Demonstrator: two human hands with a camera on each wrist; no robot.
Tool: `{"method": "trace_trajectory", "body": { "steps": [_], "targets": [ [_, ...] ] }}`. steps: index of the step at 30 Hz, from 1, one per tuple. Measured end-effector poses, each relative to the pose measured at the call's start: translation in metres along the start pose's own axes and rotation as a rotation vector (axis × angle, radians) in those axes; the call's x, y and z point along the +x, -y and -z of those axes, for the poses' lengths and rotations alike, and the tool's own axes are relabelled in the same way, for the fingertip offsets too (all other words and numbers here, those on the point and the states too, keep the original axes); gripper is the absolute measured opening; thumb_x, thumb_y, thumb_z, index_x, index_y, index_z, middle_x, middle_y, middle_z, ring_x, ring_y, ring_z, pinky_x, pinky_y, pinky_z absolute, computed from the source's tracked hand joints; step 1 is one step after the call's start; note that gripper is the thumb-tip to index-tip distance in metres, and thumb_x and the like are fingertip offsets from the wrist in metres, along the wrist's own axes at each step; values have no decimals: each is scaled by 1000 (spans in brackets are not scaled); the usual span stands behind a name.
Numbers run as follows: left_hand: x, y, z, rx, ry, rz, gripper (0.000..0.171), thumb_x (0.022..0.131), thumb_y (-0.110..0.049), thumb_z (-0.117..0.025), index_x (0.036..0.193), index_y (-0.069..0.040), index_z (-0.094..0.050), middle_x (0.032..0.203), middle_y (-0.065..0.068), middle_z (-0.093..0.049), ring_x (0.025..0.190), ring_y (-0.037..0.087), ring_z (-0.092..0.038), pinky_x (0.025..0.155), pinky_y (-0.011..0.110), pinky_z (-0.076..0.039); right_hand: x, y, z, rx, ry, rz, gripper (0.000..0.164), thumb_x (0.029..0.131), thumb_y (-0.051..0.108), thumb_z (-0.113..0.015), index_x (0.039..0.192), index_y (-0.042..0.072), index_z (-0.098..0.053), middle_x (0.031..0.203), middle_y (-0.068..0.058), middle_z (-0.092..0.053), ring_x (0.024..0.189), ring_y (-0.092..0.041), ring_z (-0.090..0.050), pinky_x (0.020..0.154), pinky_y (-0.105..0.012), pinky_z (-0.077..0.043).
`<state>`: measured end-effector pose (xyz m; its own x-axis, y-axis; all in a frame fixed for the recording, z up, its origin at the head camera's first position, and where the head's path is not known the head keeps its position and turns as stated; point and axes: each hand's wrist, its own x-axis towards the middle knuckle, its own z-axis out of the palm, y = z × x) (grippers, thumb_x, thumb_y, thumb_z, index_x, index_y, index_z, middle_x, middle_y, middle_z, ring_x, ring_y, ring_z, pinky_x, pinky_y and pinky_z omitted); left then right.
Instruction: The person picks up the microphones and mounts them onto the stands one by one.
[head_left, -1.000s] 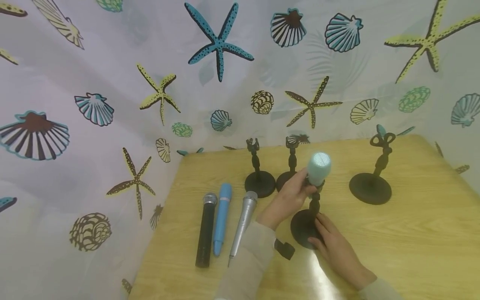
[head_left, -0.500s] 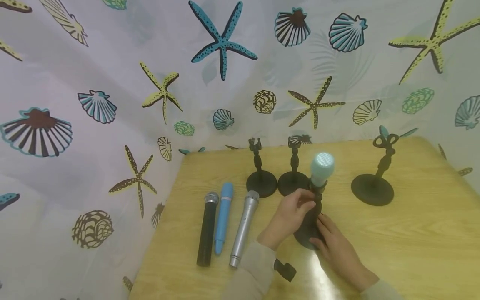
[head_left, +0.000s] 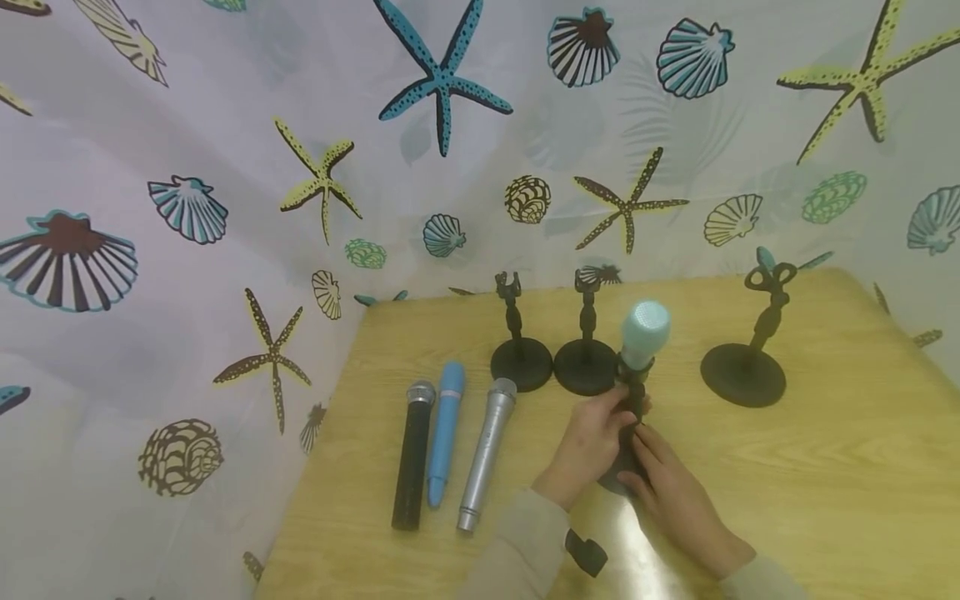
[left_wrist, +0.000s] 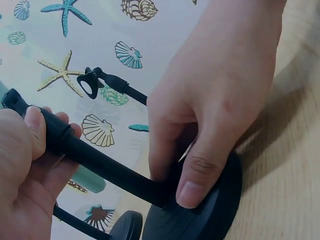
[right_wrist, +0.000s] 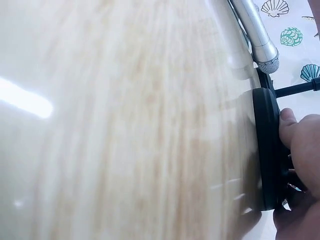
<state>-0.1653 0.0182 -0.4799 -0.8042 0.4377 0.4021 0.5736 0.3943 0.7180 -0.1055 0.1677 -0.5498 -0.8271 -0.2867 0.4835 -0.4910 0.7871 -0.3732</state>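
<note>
A pale teal microphone (head_left: 646, 333) sits head up in the clip of a black desk mic stand (head_left: 626, 479). Just under the clip, my left hand (head_left: 588, 442) grips the stand's pole (left_wrist: 110, 165), fingers on one side and thumb on the other. My right hand (head_left: 678, 504) rests on the round base (left_wrist: 200, 215), its thumb and fairly straight fingers pressing the top beside the foot of the pole. The right wrist view shows that thumb (right_wrist: 287, 125) against the base. Part of the base is hidden by both hands.
To the left lie a black microphone (head_left: 413, 458), a blue microphone (head_left: 446, 433) and a silver microphone (head_left: 486, 458). Two stands, one (head_left: 521, 364) beside another (head_left: 587, 367), are behind; a third stand (head_left: 742, 375) is at right. A patterned curtain (head_left: 480, 183) encloses the wooden table (head_left: 847, 467).
My left hand has left the clip and lower part of the teal microphone and moved down onto the pole. My right hand stays on the base.
</note>
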Motion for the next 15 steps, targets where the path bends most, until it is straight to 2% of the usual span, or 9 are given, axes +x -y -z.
{"method": "trace_trajectory", "body": {
  "steps": [4, 8, 13, 15],
  "targets": [
    [0, -1, -2, 44, -73, -5, 25, 93, -16, -64, 116, -9, -67, 110, 1, -76, 105, 4, -69, 89, 7, -50, 1, -1, 0, -3, -14, 5, 61, 80, 13, -80, 128, -15, -55, 139, -31, -50, 124, -48, -53, 98, -56, -49],
    [-1, -3, -3, 53, -104, 38, 25, 91, -16, -69, 115, -9, -68, 109, 1, -76, 101, 4, -70, 84, 5, -50, 0, -3, -2, -12, -30, 20, 60, 80, 14, -80, 127, -15, -56, 140, -30, -51, 124, -47, -53, 97, -56, -49],
    [-4, -8, -4, -39, -104, 104, 29, 90, -11, -71, 117, -5, -64, 114, 6, -72, 103, 8, -70, 84, 7, -51, 0, -4, -2, -19, -49, 51, 60, 78, 13, -81, 125, -16, -57, 141, -28, -50, 125, -47, -53, 96, -54, -48],
    [-5, -10, -4, -30, -125, 129, 30, 89, -16, -73, 115, -6, -63, 114, 5, -70, 104, 7, -68, 87, 9, -52, -1, -4, -2, -20, -38, 45, 61, 78, 13, -81, 126, -16, -57, 142, -28, -49, 125, -47, -52, 96, -55, -48]
  ]
}}
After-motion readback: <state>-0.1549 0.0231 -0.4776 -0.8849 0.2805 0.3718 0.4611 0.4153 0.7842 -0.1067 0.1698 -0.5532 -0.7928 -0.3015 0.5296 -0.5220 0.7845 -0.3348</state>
